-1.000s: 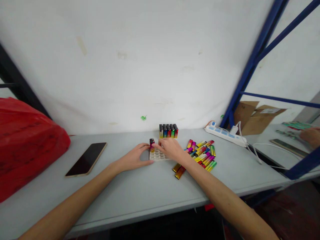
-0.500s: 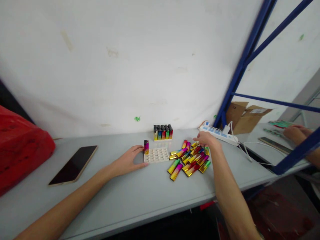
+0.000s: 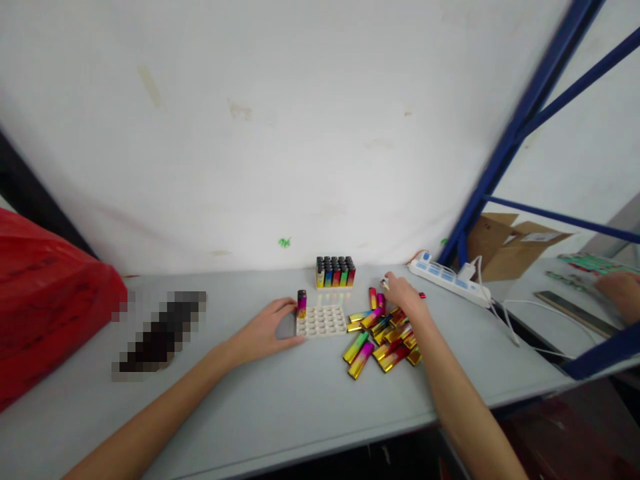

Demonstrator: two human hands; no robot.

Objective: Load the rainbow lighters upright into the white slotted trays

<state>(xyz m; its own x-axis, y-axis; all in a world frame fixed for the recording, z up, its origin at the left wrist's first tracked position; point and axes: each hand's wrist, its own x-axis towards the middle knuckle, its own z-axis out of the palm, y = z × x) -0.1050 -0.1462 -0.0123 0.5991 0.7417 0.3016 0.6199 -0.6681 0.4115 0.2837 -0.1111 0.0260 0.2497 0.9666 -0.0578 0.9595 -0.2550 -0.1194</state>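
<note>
My left hand (image 3: 267, 331) spans the left end of a white tray (image 3: 323, 321) with rows of round holes, thumb at the front corner and fingers at the back. One purple-and-gold lighter (image 3: 301, 305) stands upright in the tray's back left corner, close to my fingertips. Over the back of a loose pile of shiny coloured lighters (image 3: 373, 343), my right hand (image 3: 404, 297) has its fingers pinched together. A small pale metallic end of a lighter (image 3: 385, 283) shows at those fingertips; the rest of it is hidden by the hand.
Behind the tray, a block of upright lighters (image 3: 335, 273) stands near the wall. A white power strip (image 3: 450, 281) with cables, a blue rack post (image 3: 493, 173) and a cardboard box (image 3: 510, 247) are right. Left are a red bag (image 3: 55, 300) and a pixelated dark phone (image 3: 160, 337).
My right hand has lifted slightly from the back of the pile, a metallic lighter end now showing at its fingertips. My left hand keeps its place at the tray. The view has shifted slightly.
</note>
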